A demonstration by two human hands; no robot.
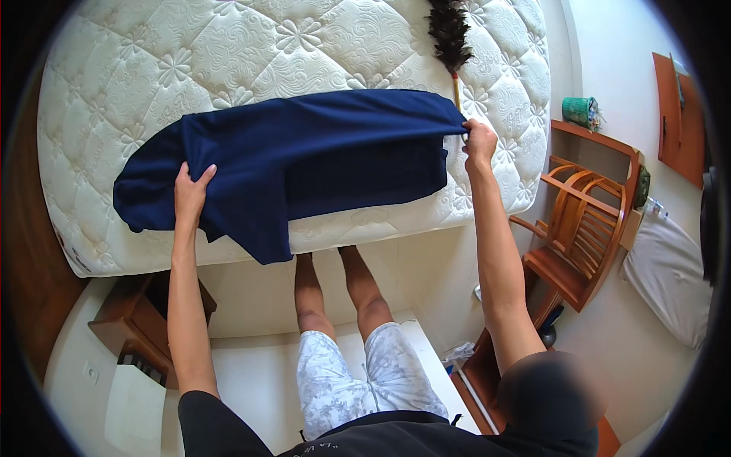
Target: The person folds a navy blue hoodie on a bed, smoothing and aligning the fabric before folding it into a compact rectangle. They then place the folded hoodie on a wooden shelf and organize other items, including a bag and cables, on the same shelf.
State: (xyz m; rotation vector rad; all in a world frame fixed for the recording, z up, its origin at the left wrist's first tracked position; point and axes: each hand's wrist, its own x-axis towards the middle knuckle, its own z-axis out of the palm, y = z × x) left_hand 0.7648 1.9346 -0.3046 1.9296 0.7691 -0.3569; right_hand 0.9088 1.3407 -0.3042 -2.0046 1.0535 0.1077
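A navy blue cloth [320, 131] lies partly folded across the near part of a white quilted mattress [240, 51], with one corner hanging over the mattress edge. My left hand [192, 185] pinches the cloth between thumb and fingers at its left part, where folds bunch up. At the far right end of the cloth, my right hand [480, 141] grips a corner and holds it pulled out to the side. Beyond that hand lies a dark feather duster [450, 40], its handle running down to the cloth's right end.
Right of the mattress are a wooden chair [579, 228], a green basket [578, 112] and a grey cloth [665, 274]. A brown wooden cabinet [134, 328] stands at the lower left. My legs are against the mattress's near side.
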